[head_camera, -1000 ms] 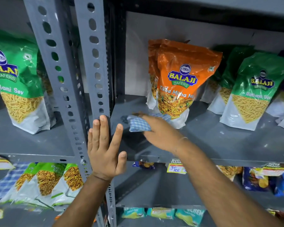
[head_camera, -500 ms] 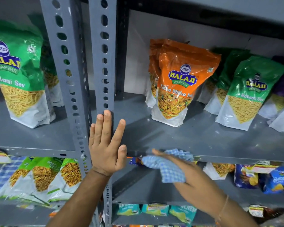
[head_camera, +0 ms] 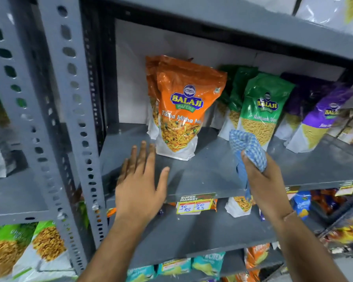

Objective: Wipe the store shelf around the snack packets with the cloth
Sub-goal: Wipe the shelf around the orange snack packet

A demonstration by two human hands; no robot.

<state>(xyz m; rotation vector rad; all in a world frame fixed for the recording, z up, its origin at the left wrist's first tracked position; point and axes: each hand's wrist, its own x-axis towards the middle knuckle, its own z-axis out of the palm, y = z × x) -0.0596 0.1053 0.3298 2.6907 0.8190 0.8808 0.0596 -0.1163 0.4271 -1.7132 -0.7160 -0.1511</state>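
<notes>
Right hand (head_camera: 261, 180) clenched on the bunched blue checked cloth (head_camera: 248, 148), lifted above the grey shelf (head_camera: 202, 171) beside the orange packet (head_camera: 183, 110); left hand (head_camera: 140, 184) spread flat, released; cloth looks soft, light, best gripped wadded.

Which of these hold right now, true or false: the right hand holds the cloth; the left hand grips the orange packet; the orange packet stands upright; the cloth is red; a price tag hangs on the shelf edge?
1. The right hand holds the cloth. True.
2. The left hand grips the orange packet. False: it is open, fingers spread, just left of the packet.
3. The orange packet stands upright. True.
4. The cloth is red. False: blue and white checked.
5. A price tag hangs on the shelf edge. True.
</notes>
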